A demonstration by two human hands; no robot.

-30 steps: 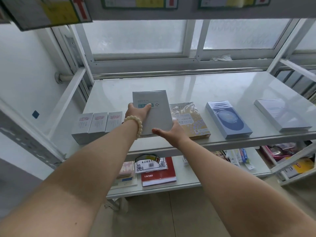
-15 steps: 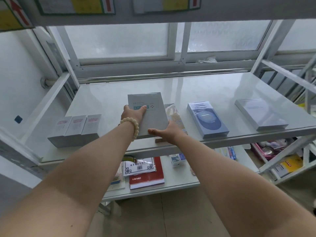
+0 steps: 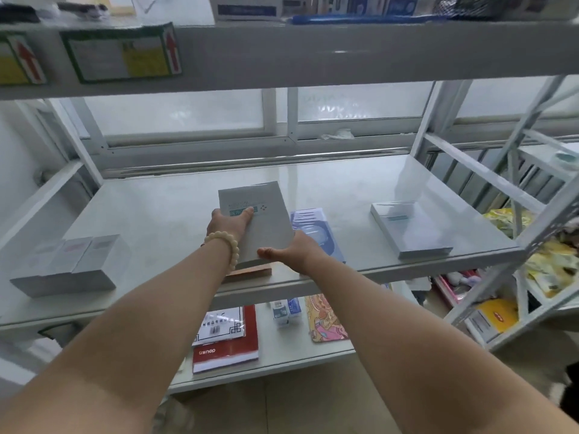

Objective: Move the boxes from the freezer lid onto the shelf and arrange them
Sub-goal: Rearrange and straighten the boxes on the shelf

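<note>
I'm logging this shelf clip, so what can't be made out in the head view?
Head view:
Brown-edged box: mostly hidden under the grey box and left hand.
Blue box: near end hidden by the right hand.
Grey box's print: blurred, unreadable.
Top-shelf boxes: cut off by the top edge.

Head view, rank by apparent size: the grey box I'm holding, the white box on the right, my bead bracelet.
1. grey box and white box: about alike, can't rank them.
2. bead bracelet, clearly smallest.
</note>
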